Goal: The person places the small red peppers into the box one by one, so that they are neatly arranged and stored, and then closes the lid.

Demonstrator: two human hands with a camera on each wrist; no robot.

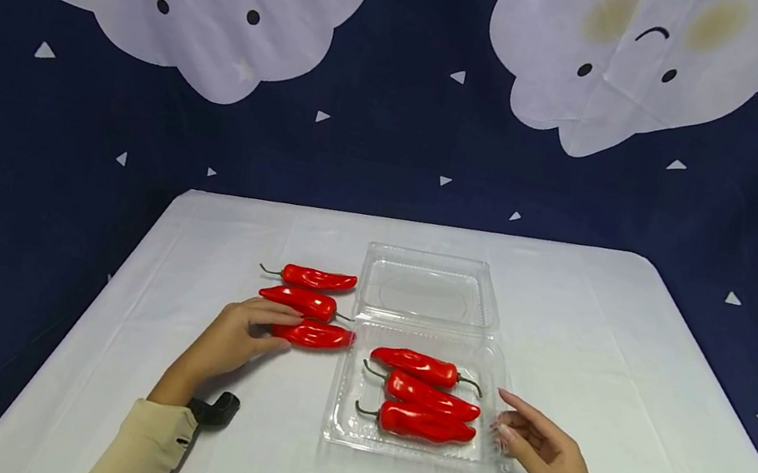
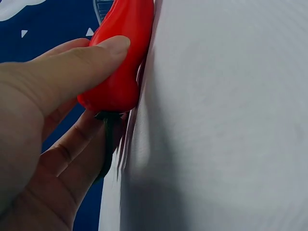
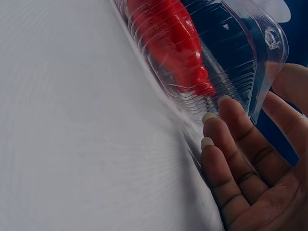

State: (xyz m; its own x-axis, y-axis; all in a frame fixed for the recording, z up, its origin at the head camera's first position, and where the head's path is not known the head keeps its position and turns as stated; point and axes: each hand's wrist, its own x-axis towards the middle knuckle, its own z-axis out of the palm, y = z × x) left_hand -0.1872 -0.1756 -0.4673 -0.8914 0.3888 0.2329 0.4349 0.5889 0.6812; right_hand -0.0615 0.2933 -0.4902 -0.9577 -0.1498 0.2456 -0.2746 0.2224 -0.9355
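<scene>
Farthest left of the clear container [image 1: 332, 423], a pale beige sleeve [image 1: 139, 448], with a black device [image 1: 217, 410] at its cuff. Closer to the container's left side, the left hand [image 1: 233, 342], grip narrow, pinching a glossy red pepper [image 1: 319, 337] between thumb and fingers, green stem toward the palm, other end at the container's left rim; cannot tell whether touching. Beyond this one, also left of the container, a second pepper [image 1: 299, 302], stem toward the container, and a third pepper [image 1: 318, 280], stem away, level with the lid [image 1: 425, 287].

Inside the container, side by side: a far pepper [image 1: 413, 363], stem to the right; a middle pepper [image 1: 427, 395] and a near pepper [image 1: 425, 424], stems to the left. Lid folded back on the container's far side. At the container's right edge, the right hand [image 1: 554, 453], grip narrow, holding the edge between thumb and fingers. Under the container, a white-covered tabletop [image 1: 632, 357]; behind, a navy backdrop [image 1: 405, 89] with white clouds.
</scene>
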